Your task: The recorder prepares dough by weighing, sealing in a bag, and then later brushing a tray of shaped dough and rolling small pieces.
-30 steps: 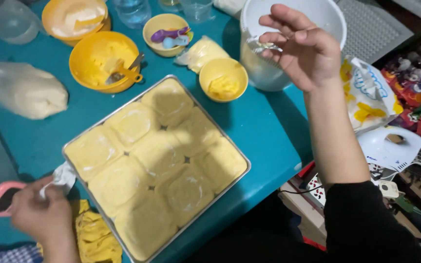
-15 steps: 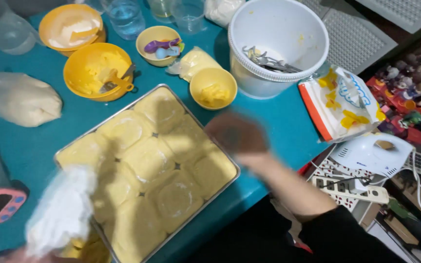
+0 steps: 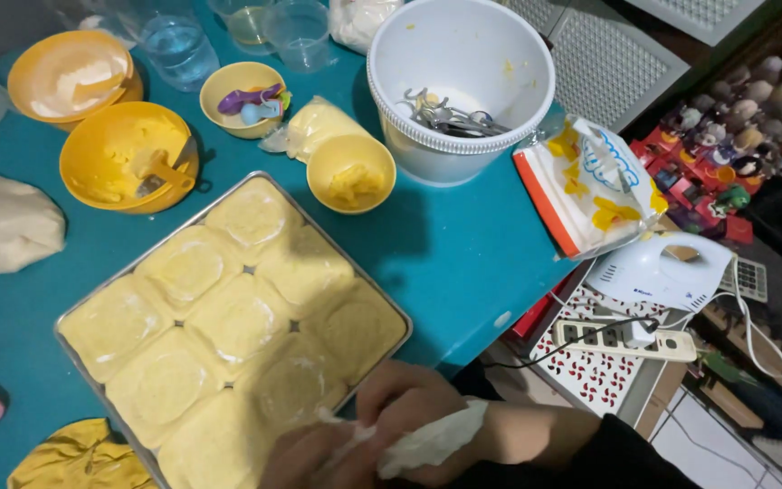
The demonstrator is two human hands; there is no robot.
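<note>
Hands: your right hand [image 3: 409,403] and left hand [image 3: 305,457] are bunched together at the bottom edge, fingers curled and pinching a crumpled white tissue [image 3: 432,439] between them. Pretty blurry down there, so can't tell exactly which fingertips are doing the gripping.
Tissue: soft, wrinkly, thin paper, sitting right over the near corner of the tray.
Tray: one square metal baking tray [image 3: 92,303], shiny rim, turned like a diamond on the table. Nine pale yellow dough buns [image 3: 246,317] in it, three by three, puffy and pressed against each other, with slightly glossy round tops.
Cloth: a rumpled yellow cloth [image 3: 79,457] just left of the tray.
Table: smooth teal table [image 3: 463,254].
Dough: a matte whitish dough lump [image 3: 2,222] at the left edge.
Bowls: four yellow plastic bowls. One small with yellow bits [image 3: 351,172], one big with a utensil in it [image 3: 128,156], one small with purple and blue bits [image 3: 243,98], one far left with white stuff [image 3: 70,77].
Bucket: one white plastic bucket [image 3: 459,91] with metal beaters inside, well away from your hands.
Glasses: clear tumblers [image 3: 174,45] along the far edge.
</note>
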